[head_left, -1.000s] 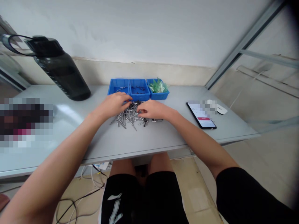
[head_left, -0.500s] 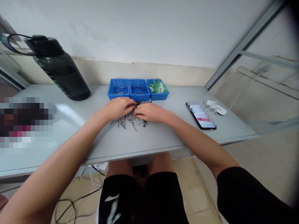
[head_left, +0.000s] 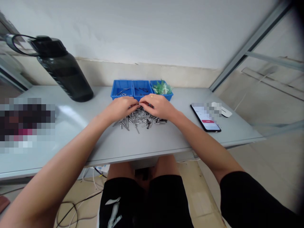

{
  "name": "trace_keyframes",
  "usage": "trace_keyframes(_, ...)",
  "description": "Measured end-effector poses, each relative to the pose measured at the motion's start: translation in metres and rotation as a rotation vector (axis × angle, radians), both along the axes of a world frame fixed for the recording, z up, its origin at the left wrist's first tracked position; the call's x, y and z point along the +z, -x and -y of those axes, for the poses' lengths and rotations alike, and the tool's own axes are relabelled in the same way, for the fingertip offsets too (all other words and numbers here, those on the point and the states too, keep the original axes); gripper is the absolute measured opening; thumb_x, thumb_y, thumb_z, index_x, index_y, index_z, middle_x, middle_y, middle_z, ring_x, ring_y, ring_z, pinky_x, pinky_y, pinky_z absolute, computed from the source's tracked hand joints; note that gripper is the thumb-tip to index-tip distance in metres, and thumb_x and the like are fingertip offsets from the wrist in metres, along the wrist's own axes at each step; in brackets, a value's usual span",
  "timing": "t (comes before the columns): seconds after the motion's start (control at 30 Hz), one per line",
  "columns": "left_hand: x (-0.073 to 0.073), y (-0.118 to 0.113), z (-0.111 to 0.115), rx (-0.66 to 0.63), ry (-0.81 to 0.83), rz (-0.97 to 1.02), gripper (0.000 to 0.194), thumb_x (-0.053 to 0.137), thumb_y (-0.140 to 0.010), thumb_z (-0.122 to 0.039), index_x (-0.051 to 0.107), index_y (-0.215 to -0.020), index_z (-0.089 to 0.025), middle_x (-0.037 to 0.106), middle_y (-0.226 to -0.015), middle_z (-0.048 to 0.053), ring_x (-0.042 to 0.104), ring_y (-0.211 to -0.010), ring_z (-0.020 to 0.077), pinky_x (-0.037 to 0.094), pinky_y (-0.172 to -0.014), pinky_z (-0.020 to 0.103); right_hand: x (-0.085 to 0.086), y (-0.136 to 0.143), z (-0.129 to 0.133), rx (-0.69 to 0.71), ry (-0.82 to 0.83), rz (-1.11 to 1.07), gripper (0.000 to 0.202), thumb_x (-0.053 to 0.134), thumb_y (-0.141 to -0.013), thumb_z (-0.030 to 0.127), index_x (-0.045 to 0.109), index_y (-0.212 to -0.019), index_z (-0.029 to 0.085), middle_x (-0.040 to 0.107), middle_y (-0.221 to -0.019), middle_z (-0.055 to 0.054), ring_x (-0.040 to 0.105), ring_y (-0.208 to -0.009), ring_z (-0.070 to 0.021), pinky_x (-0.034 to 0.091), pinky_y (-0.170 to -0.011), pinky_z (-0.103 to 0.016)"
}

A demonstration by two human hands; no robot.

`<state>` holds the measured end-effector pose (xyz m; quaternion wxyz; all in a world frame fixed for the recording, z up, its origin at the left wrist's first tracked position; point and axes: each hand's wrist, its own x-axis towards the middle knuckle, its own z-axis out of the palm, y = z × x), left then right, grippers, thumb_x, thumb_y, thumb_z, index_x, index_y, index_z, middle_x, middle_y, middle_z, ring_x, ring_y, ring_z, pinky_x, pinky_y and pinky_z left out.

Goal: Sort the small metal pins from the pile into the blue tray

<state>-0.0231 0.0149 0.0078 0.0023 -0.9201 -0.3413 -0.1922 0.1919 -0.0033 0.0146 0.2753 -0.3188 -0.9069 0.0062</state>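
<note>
A loose pile of silver and dark metal pieces (head_left: 136, 119) lies on the grey table. Above its far side my left hand (head_left: 122, 107) and my right hand (head_left: 158, 106) meet at the fingertips. Both hands are pinched closed, with a tiny pale piece just showing between them; what else they grip is hidden. Behind them stand three blue bins: the left bin (head_left: 122, 90) holds a few silver pieces, the middle bin (head_left: 142, 86) some dark ones, and the right bin (head_left: 168, 97) green-and-clear plastic packaging (head_left: 162, 87).
A dark water bottle (head_left: 67, 74) stands at the back left. A pixelated dark object (head_left: 26, 122) is at the far left. On the right lie a phone (head_left: 206, 118) and a white mouse (head_left: 226, 112). The table's front edge (head_left: 142, 155) runs above my legs.
Both hands have risen slightly from the pile toward the bins, and their fingertips have come together. More of the pile's right side shows.
</note>
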Motion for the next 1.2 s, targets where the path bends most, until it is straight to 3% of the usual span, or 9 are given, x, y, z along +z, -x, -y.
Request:
trace_keyframes(0.37,0.004,0.000,0.003,0.076,-0.080,0.140,0.029,0.045,-0.097,-0.034,0.069,-0.102,-0.019,0.069,-0.094,0.007,0.062,-0.094,0.0216,0.048,-0.086,0.034,0.001,-0.004,-0.006,-0.147,0.087,0.030,0.022,0.041,-0.097,0.030,0.060,-0.099,0.019,0.065,-0.090,-0.006,0.055,-0.085,-0.0186,0.035,-0.078,-0.029)
trace_keyframes(0.77,0.004,0.002,0.003,0.023,-0.079,0.130,0.032,0.043,-0.098,-0.035,0.070,-0.104,-0.019,0.069,-0.095,0.008,0.062,-0.094,0.0215,0.048,-0.086,0.033,-0.004,-0.002,-0.005,-0.128,0.071,-0.028,0.026,0.039,-0.098,0.033,0.060,-0.102,0.019,0.064,-0.090,-0.005,0.055,-0.085,-0.0178,0.036,-0.077,-0.029)
trace_keyframes(1.2,0.006,-0.003,0.005,-0.044,0.009,0.159,0.030,0.045,-0.094,-0.032,0.070,-0.090,-0.017,0.067,-0.088,0.005,0.061,-0.080,0.0176,0.045,-0.072,0.028,-0.009,0.003,-0.004,0.002,-0.130,-0.130,0.024,0.040,-0.099,0.030,0.061,-0.097,0.018,0.068,-0.088,-0.006,0.059,-0.083,-0.0169,0.043,-0.077,-0.029)
